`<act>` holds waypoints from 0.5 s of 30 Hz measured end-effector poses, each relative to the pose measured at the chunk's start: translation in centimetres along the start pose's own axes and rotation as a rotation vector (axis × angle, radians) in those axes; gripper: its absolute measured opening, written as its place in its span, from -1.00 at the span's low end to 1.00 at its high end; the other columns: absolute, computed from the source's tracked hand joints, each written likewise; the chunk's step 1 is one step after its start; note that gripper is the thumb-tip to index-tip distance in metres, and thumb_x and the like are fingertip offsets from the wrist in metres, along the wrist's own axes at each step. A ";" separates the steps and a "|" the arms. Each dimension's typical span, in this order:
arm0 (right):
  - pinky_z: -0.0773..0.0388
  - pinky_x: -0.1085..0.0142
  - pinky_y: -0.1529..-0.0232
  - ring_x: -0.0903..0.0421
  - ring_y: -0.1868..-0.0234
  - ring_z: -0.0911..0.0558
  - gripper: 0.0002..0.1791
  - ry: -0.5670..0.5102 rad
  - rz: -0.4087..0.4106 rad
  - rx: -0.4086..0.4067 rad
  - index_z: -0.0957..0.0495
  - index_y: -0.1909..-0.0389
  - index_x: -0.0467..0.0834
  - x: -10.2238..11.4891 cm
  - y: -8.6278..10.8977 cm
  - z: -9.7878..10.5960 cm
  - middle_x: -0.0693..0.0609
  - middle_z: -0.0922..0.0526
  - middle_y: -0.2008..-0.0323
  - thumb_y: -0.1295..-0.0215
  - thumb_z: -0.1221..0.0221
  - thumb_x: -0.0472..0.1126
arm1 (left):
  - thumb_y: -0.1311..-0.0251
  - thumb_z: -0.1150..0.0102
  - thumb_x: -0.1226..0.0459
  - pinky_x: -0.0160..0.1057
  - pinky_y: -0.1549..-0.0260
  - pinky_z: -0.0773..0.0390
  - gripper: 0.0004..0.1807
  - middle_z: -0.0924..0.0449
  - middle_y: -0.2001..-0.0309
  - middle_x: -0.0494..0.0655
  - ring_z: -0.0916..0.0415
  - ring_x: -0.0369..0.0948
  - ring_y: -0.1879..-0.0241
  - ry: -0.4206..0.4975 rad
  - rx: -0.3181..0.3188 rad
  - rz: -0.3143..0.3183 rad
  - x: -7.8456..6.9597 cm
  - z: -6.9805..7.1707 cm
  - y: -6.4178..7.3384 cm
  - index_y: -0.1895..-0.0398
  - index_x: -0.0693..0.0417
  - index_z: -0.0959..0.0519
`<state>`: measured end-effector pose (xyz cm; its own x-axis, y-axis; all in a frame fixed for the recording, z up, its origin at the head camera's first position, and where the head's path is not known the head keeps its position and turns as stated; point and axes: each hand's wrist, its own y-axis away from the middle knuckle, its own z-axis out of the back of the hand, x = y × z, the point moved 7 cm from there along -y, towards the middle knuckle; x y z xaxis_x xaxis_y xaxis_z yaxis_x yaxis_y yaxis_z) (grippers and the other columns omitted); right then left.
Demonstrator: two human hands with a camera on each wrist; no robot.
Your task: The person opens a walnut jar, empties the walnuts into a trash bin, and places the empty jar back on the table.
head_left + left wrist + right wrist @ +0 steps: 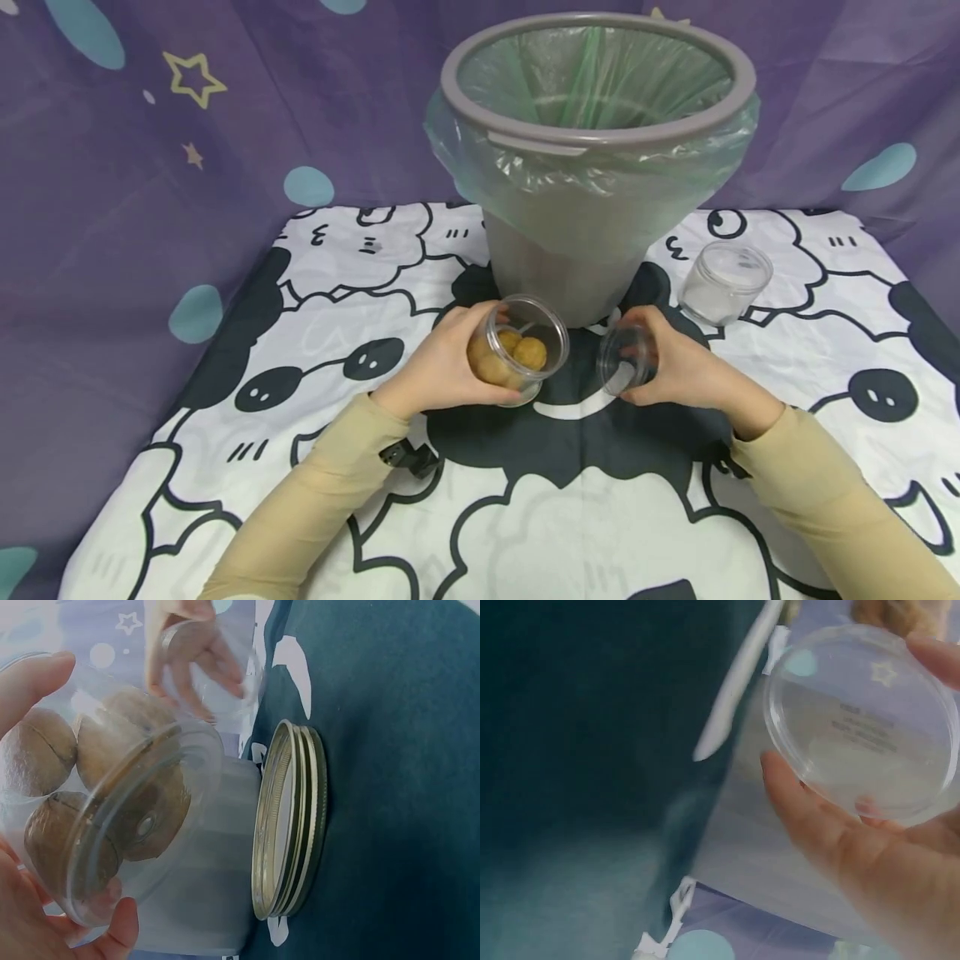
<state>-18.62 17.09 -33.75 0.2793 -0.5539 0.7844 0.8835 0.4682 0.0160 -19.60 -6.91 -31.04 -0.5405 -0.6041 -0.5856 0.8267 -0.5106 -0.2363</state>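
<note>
In the head view my left hand (457, 358) grips a clear jar (551, 333), tilted, its mouth toward the camera. Several round golden-brown balls (530, 353) lie inside it; in the left wrist view these balls (39, 754) show seam-like lines. Under that jar a metallic screw lid (291, 821) lies on the cloth. To the right, my right hand (675, 362) holds a clear, see-through container (618, 362) on its side, with nothing seen in it. Its round end (862, 724) shows small faint print in the right wrist view. The two containers are apart.
A tall grey bin (558, 250) with a green plastic liner (660, 179) stands close behind both hands. At its right is another clear jar (724, 283), upright. The table has a black-and-white cartoon cloth (555, 542); a purple curtain (135, 250) hangs behind.
</note>
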 end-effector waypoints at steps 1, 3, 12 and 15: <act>-0.55 0.36 0.12 -0.24 -0.09 -0.52 -0.04 -0.010 -0.013 0.020 0.00 -0.19 -0.31 -0.4 -0.1 -0.2 -0.30 -0.20 -0.19 0.21 -0.40 -0.38 | 0.49 -0.56 -0.06 -0.12 -0.05 -0.41 0.06 -0.45 -0.11 -0.20 -0.32 -0.19 -0.03 0.003 -0.004 0.001 0.1 0.1 0.1 -0.25 -0.05 -0.32; -0.57 0.32 0.14 -0.24 -0.09 -0.52 -0.05 -0.039 -0.040 0.054 0.01 -0.20 -0.32 -1.1 -0.4 -0.5 -0.33 -0.17 -0.21 0.20 -0.38 -0.39 | 0.49 -0.56 -0.05 -0.11 -0.07 -0.40 0.05 -0.46 -0.11 -0.21 -0.32 -0.19 -0.05 0.007 -0.010 0.002 0.1 0.2 0.2 -0.25 -0.06 -0.31; -0.59 0.26 0.13 -0.23 -0.04 -0.56 -0.01 0.001 -0.132 0.076 0.00 -0.23 -0.37 -2.6 -0.4 0.1 -0.41 -0.23 -0.17 0.18 -0.41 -0.27 | 0.48 -0.57 -0.02 -0.09 -0.08 -0.38 0.05 -0.48 -0.11 -0.13 -0.32 -0.17 -0.06 0.024 -0.009 -0.014 0.3 0.5 0.2 -0.25 -0.03 -0.31; -0.55 0.08 0.03 -0.30 -0.03 -0.53 -0.01 0.033 -0.165 0.106 -0.05 -0.21 -0.44 -3.0 -0.2 0.3 -0.46 -0.21 -0.15 0.19 -0.42 -0.24 | 0.48 -0.57 -0.02 -0.08 -0.08 -0.38 0.05 -0.48 -0.11 -0.14 -0.32 -0.16 -0.06 0.030 -0.015 -0.017 0.3 0.7 0.3 -0.25 -0.03 -0.31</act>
<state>-19.74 18.90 -35.88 0.1475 -0.6508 0.7448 0.8742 0.4380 0.2096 -19.66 -7.71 -30.75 -0.5494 -0.5770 -0.6044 0.8201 -0.5110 -0.2576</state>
